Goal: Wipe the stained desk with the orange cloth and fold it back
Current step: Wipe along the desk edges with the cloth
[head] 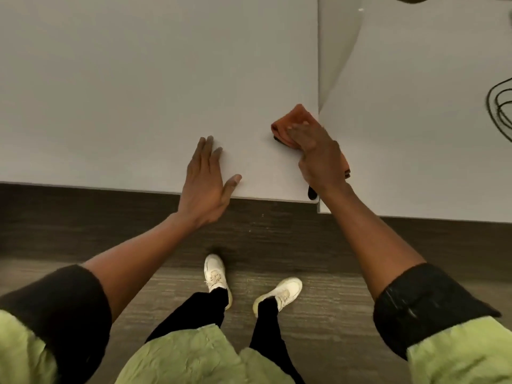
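The orange cloth lies bunched on the white desk near its right edge, close to the front. My right hand presses down on the cloth and covers most of it; orange shows beyond my fingertips and by my wrist. A small dark mark sits on the desk just under that wrist. My left hand rests flat on the desk at the front edge, fingers spread, holding nothing, a hand's width left of the cloth.
A second white desk adjoins on the right, with a narrow seam between the two. Black coiled cable lies at its far right. Below the desk edge is dark wood-look floor, where my white shoes stand.
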